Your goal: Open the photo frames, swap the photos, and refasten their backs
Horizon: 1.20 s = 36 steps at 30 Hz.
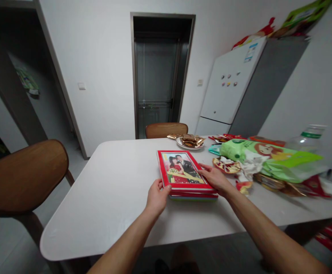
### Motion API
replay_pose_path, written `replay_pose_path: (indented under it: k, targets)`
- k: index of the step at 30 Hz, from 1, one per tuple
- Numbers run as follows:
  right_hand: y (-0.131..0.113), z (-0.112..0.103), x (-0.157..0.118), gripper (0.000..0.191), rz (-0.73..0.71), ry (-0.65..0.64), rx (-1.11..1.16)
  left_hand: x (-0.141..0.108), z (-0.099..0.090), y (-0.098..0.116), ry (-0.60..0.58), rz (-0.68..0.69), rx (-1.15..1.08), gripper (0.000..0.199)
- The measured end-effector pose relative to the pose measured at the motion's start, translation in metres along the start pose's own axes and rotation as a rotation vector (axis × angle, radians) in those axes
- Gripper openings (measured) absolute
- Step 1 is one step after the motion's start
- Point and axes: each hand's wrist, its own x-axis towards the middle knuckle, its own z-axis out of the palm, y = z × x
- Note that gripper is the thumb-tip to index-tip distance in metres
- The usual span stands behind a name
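A red photo album [183, 169] with a picture of a couple on its cover lies on top of a small stack of flat books [194, 197] on the white table. At its near left corner, my left hand [157, 196] is closed, with the thumb on the cover and the fingers at the side. My right hand [215, 177] grips the right edge, fingertips resting on the cover. The album sits slightly askew over the stack. Whether it is raised off the books at the far side is hidden.
Right of the stack lie a cut pomegranate [227, 166], crumpled tissue [250, 165], a green plastic package [286, 160] and a clear bottle [308, 139]. Behind is a plate [191, 147] of wrapped snacks. Wooden chairs [26, 177] stand at the table's [103, 201] left and far side.
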Motion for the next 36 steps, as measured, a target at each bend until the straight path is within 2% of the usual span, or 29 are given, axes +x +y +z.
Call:
replay_pose_path:
  k: [3, 6, 8, 11, 15, 18, 20, 27, 30, 33, 36]
  targets:
    - [0.014, -0.012, 0.01, 0.057, 0.052, 0.013, -0.127, 0.006, 0.01, -0.017, 0.038, -0.021, 0.097, 0.018]
    - [0.027, -0.019, 0.016, 0.053, 0.041, -0.019, -0.204, 0.009, 0.013, -0.025, 0.041, -0.043, 0.167, 0.023]
    - [0.033, -0.023, 0.017, 0.05, 0.037, -0.017, -0.2, 0.009, 0.014, -0.028, 0.03, -0.052, 0.192, 0.027]
    - [0.037, -0.027, 0.012, 0.046, 0.121, 0.029, -0.179, 0.008, 0.014, -0.03, 0.011, -0.053, 0.216, 0.032]
    - [0.036, -0.021, -0.004, 0.032, 0.213, -0.066, -0.042, 0.006, 0.01, -0.031, -0.029, -0.05, 0.242, 0.032]
    - [0.033, 0.0, -0.013, 0.029, 0.19, -0.091, 0.031, 0.007, -0.003, -0.03, -0.025, -0.047, 0.273, 0.037]
    - [0.031, 0.022, -0.014, 0.03, 0.157, -0.116, 0.036, 0.01, -0.019, -0.029, 0.004, -0.046, 0.296, 0.04]
    - [0.027, 0.121, 0.014, 0.032, 0.047, -0.266, 0.041, 0.03, -0.1, -0.018, 0.189, -0.055, 0.367, 0.046]
    - [0.023, 0.156, 0.027, 0.034, 0.008, -0.318, 0.026, 0.039, -0.13, -0.015, 0.265, -0.059, 0.38, 0.046]
    - [0.021, 0.179, 0.038, 0.033, -0.011, -0.349, 0.014, 0.046, -0.148, -0.014, 0.307, -0.057, 0.369, 0.046]
    - [0.019, 0.189, 0.044, 0.033, -0.031, -0.355, -0.009, 0.051, -0.155, -0.015, 0.331, -0.052, 0.336, 0.048]
